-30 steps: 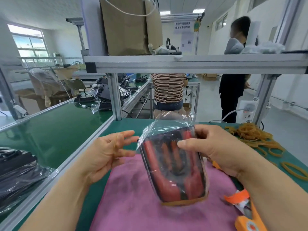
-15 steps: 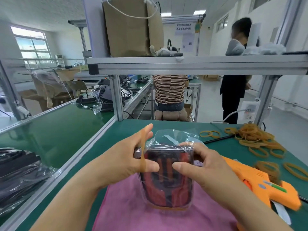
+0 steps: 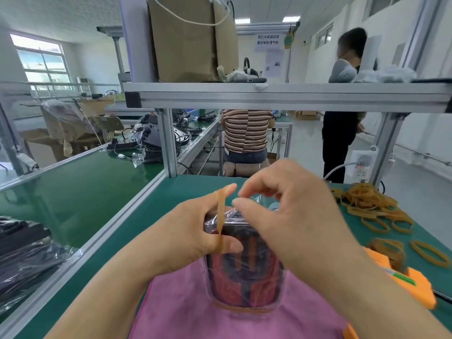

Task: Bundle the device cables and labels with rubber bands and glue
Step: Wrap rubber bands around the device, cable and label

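Clear bag (image 3: pixel 244 272) of red-black cables (image 3: pixel 226 289) stands on pink cloth (image 3: pixel 186 314). Left hand (image 3: pixel 186 231) grips it, tan band (image 3: pixel 221 223) stretched thumb-to-forefinger. Right hand (image 3: pixel 293 216) curls over the top; grasp unclear.

Left hand (image 3: pixel 193 231) with rubber band (image 3: pixel 221 221) on bag (image 3: pixel 244 277)

Bundle (image 3: pixel 244 277) on cloth (image 3: pixel 186 314), ctr; rubber bands (image 3: pixel 367 201) R; glue gun (image 3: pixel 415 287), prob., nearer R.
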The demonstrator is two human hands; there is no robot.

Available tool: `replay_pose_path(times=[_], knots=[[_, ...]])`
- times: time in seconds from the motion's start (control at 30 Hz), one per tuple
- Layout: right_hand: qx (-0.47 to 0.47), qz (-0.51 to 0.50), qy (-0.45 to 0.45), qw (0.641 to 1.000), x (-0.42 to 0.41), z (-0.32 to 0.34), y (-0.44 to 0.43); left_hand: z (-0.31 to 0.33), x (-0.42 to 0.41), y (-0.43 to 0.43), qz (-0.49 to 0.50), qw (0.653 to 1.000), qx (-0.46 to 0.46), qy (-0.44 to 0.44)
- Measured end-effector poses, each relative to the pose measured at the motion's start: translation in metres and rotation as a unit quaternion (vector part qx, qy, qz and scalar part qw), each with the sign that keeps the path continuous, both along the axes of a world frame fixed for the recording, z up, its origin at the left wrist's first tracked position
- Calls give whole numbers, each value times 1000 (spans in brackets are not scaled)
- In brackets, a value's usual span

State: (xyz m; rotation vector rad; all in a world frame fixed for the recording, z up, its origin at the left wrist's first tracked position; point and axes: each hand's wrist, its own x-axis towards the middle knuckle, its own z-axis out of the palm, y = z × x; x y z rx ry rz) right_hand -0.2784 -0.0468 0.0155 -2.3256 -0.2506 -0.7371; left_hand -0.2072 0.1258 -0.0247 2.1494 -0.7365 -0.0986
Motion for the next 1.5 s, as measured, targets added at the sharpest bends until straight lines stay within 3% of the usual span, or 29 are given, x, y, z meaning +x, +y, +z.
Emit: replay_pose_path(times=[0.07,0.2,0.5,0.57,0.63,0.73,0.87,0.97,1.1,1.33,1.5], knots=[[-57,2,-3,998,-4,3,14,0,0,-1,8,1000,2,-10],[-110,-17,83,990,-1,3,25,-3,-1,1,39,999,-9,-12],[-66,27,182,981,20,6,35,-6,-9,-1,55,998,-35,-27],[-15,34,189,981,19,7,32,-6,-9,-1,53,997,-51,-22],[133,90,235,959,17,9,26,-9,-7,0,49,997,-55,-22],[343,210,302,864,15,11,15,-14,-7,1,36,997,-68,-26],[481,264,286,786,10,10,3,-17,-7,-1,28,997,-71,-30],[530,279,255,760,4,10,-13,-20,-6,0,23,996,-86,-29],[542,276,224,762,-5,-1,-37,-27,-6,7,7,995,-95,-26],[660,220,215,685,7,-26,-66,-26,-4,3,-15,995,-75,-58],[672,163,240,682,35,-32,-73,-28,-6,4,-37,993,-72,-81]])
